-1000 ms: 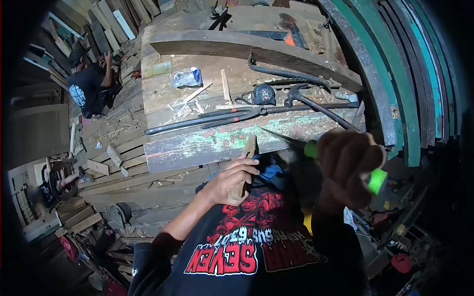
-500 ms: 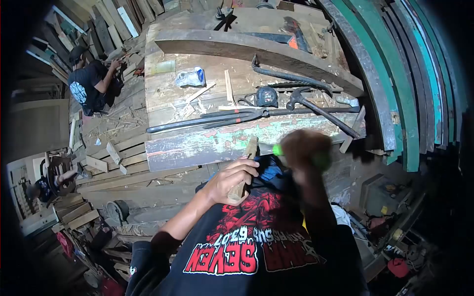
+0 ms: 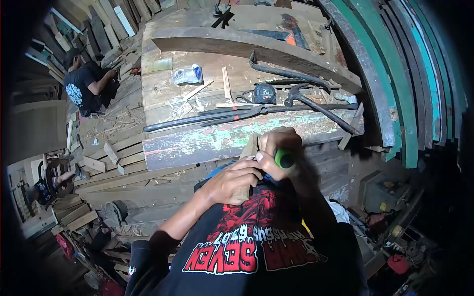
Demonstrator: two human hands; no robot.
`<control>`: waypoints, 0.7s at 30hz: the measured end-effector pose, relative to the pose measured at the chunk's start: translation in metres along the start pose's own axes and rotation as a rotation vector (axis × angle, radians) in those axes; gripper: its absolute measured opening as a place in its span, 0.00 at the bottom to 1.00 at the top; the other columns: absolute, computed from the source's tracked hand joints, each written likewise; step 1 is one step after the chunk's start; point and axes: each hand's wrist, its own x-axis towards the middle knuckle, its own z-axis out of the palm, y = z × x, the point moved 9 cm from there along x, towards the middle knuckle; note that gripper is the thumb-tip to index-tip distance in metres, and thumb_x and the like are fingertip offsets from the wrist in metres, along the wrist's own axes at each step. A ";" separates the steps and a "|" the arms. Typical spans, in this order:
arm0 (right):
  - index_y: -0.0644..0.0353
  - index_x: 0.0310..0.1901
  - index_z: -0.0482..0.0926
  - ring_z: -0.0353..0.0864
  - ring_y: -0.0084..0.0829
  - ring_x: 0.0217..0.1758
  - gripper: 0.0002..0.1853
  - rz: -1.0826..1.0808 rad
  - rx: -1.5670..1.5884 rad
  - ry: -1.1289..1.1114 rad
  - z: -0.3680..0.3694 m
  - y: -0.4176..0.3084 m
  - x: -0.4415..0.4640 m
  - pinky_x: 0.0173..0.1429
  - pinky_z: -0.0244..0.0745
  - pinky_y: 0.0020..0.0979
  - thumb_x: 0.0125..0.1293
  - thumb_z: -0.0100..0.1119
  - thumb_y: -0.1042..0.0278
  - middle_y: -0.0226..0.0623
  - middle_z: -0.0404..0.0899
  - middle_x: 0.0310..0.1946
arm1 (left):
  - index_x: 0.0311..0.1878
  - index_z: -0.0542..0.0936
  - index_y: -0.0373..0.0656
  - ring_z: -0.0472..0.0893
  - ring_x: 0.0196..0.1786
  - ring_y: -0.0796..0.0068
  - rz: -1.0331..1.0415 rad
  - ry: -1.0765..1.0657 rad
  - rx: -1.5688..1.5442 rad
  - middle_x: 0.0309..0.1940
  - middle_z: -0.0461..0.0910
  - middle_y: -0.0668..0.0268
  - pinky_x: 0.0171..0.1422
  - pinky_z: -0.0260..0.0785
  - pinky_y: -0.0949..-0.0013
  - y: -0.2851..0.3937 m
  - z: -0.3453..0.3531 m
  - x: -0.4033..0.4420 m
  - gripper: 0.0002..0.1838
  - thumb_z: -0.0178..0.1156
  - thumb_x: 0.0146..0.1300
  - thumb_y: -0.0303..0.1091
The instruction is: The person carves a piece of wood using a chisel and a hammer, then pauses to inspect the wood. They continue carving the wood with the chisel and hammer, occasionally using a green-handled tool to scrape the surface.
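My left hand [image 3: 231, 178] is wrapped round a short, rough piece of wood [image 3: 251, 145], close to my shirt. One end of the wood shows above the fingers and the other below them. Closed on a tool with a green and black handle [image 3: 285, 158], my right hand [image 3: 279, 144] is right against the wood and the left fingertips. The tool's working end is hidden, so its exact kind cannot be made out. Beyond my hands, a claw hammer [image 3: 316, 105], a tape measure [image 3: 265, 93] and long-handled pincers [image 3: 217, 117] lie on the bench [image 3: 163, 106].
A long beam [image 3: 256, 48] and a bent pry bar [image 3: 286, 73] lie across the bench, with a crumpled packet [image 3: 187, 75] and wood shavings. Painted planks [image 3: 395, 89] stand at the right. Another person [image 3: 85, 84] sits at the left among scrap wood.
My right hand has moved left and in against the wood, and the tool's handle end now faces me. My left hand still grips the wood.
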 end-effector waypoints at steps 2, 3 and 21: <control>0.53 0.26 0.69 0.66 0.25 0.19 0.15 0.113 0.457 0.279 -0.026 0.024 -0.009 0.25 0.60 0.30 0.62 0.69 0.75 0.29 0.69 0.19 | 0.43 0.78 0.41 0.75 0.72 0.46 0.039 0.001 0.008 0.51 0.82 0.58 0.79 0.65 0.40 0.003 -0.004 0.006 0.23 0.75 0.43 0.32; 0.52 0.26 0.69 0.66 0.25 0.18 0.16 0.073 0.531 0.317 -0.038 0.020 -0.014 0.23 0.59 0.29 0.63 0.69 0.73 0.28 0.68 0.18 | 0.43 0.78 0.41 0.74 0.72 0.46 0.052 -0.001 0.002 0.51 0.82 0.58 0.79 0.65 0.40 0.005 -0.002 0.005 0.23 0.75 0.43 0.32; 0.54 0.26 0.67 0.64 0.25 0.17 0.18 -0.263 0.456 0.084 -0.060 -0.086 0.018 0.24 0.58 0.29 0.63 0.71 0.68 0.28 0.65 0.17 | 0.48 0.77 0.41 0.60 0.84 0.46 -0.115 -0.145 0.082 0.63 0.75 0.60 0.85 0.55 0.40 0.011 0.010 0.013 0.28 0.74 0.39 0.25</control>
